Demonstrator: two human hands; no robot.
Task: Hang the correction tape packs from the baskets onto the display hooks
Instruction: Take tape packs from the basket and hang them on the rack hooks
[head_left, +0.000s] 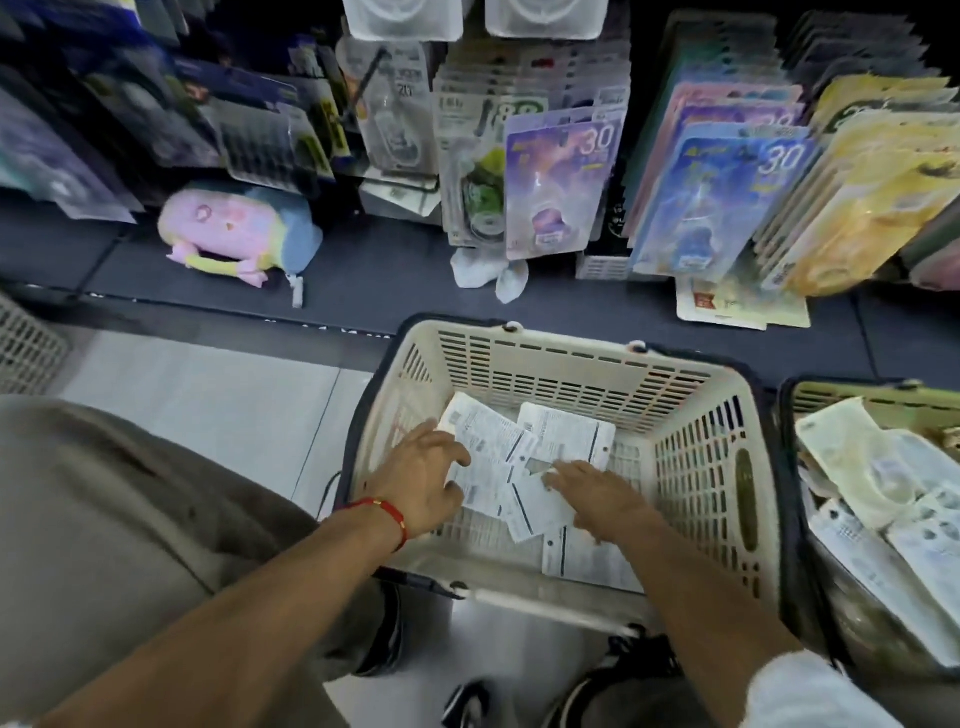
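A cream basket (691, 415) is seen on the floor, with several white correction tape packs (566, 431) lying face down in it. The left hand (423, 480), a red cord at its wrist, is laid over one pack at the left of the pile with fingers spread. The right hand (597, 496) is placed on the overlapping packs in the middle, fingers extended. A second basket (862, 397) with more packs stands just beside it at the right. Above, hanging packs (558, 182) are crowded on the display, and a pastel plush toy (234, 234) lies on the dark shelf.

"30" on purple pack (558, 187) and blue pack (719, 202).
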